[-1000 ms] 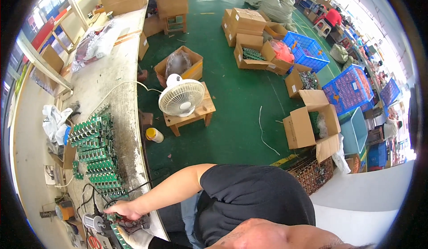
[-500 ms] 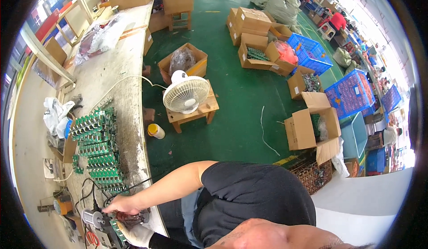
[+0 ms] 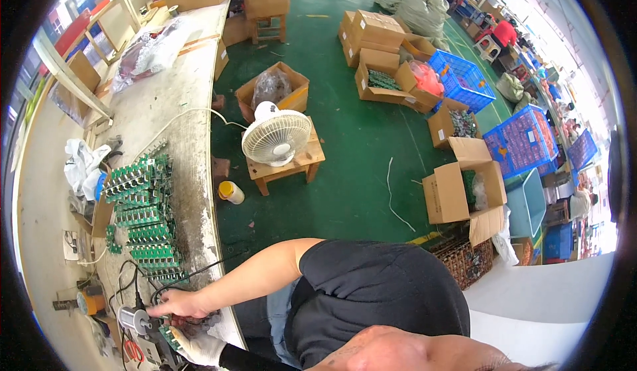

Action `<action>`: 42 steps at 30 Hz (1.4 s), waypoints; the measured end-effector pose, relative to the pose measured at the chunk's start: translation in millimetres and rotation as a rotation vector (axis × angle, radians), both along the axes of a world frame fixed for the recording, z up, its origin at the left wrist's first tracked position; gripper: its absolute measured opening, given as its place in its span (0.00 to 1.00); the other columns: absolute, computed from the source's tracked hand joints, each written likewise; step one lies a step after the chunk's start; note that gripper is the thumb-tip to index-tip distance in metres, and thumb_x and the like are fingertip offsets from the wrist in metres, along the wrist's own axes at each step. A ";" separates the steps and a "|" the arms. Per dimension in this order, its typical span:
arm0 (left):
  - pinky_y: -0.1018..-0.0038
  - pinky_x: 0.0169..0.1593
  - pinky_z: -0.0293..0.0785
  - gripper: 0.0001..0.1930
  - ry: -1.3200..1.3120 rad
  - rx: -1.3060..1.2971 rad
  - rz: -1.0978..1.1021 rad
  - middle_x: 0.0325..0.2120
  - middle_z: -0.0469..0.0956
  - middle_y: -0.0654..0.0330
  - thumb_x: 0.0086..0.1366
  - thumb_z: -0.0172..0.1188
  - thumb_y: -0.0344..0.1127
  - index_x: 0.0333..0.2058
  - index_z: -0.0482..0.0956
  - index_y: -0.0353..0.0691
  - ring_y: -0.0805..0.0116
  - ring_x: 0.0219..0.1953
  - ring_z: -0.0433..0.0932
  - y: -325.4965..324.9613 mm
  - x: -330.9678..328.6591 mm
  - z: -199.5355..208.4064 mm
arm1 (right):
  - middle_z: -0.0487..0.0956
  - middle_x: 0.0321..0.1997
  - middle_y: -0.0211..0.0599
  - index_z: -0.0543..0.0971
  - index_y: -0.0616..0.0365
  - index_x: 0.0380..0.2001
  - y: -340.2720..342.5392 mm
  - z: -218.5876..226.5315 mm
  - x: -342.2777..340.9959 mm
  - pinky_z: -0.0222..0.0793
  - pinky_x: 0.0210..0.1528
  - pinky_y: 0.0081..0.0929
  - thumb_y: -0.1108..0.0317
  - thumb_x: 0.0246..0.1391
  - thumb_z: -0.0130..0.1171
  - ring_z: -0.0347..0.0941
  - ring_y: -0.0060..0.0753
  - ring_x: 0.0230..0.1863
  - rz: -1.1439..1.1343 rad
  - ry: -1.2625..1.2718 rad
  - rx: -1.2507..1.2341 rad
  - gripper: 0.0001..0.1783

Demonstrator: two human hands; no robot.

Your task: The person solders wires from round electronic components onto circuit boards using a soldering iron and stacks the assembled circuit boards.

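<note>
My right hand, bare, reaches over the bench with its index finger stretched toward a spool of silvery wire. The other fingers curl under, and what they grip, if anything, is too small to make out. Below it my left hand, in a white glove with a black sleeve, closes on a green circuit board. Dark reddish wires show partly behind the hands. Beyond them, rows of green circuit boards with pale components cover the bench. Black cables run beside the right hand.
The worn workbench runs along the left. A white fan stands on a wooden stool beside it, near a yellow-capped bottle. Open cartons and blue crates sit to the right. People work at far tables.
My right hand has shifted slightly left, its index finger now nearer the spool. My gloved left hand and the circuit board have also moved a little left. Less of the reddish wires shows.
</note>
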State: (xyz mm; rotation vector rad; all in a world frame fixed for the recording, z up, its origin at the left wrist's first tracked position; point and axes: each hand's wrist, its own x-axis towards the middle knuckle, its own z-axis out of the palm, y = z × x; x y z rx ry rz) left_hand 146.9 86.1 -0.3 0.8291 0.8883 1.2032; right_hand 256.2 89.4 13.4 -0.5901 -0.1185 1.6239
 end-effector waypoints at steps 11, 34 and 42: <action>0.74 0.51 0.66 0.17 -0.214 -0.191 -0.160 0.41 0.73 0.60 0.68 0.49 0.36 0.52 0.70 0.34 0.67 0.44 0.72 17.9 -20.3 -26.9 | 0.76 0.26 0.36 0.66 0.60 0.48 12.5 -29.4 8.7 0.69 0.19 0.27 0.78 0.39 0.67 0.73 0.29 0.20 0.000 -0.262 0.178 0.31; 0.66 0.61 0.57 0.26 -0.332 -0.397 -0.455 0.60 0.64 0.61 0.70 0.39 0.49 0.61 0.62 0.41 0.64 0.58 0.64 7.6 -13.2 -17.7 | 0.79 0.36 0.40 0.74 0.66 0.45 7.2 -40.7 8.1 0.74 0.41 0.35 0.77 0.42 0.66 0.76 0.36 0.36 -0.095 -0.049 0.152 0.23; 0.65 0.59 0.65 0.25 -0.666 -0.047 -0.131 0.58 0.63 0.54 0.72 0.42 0.47 0.62 0.57 0.42 0.59 0.58 0.65 -44.3 8.7 -55.2 | 0.65 0.58 0.63 0.54 0.70 0.62 -58.3 20.7 -1.7 0.56 0.63 0.41 0.50 0.43 0.69 0.62 0.59 0.60 -0.001 -1.495 0.439 0.53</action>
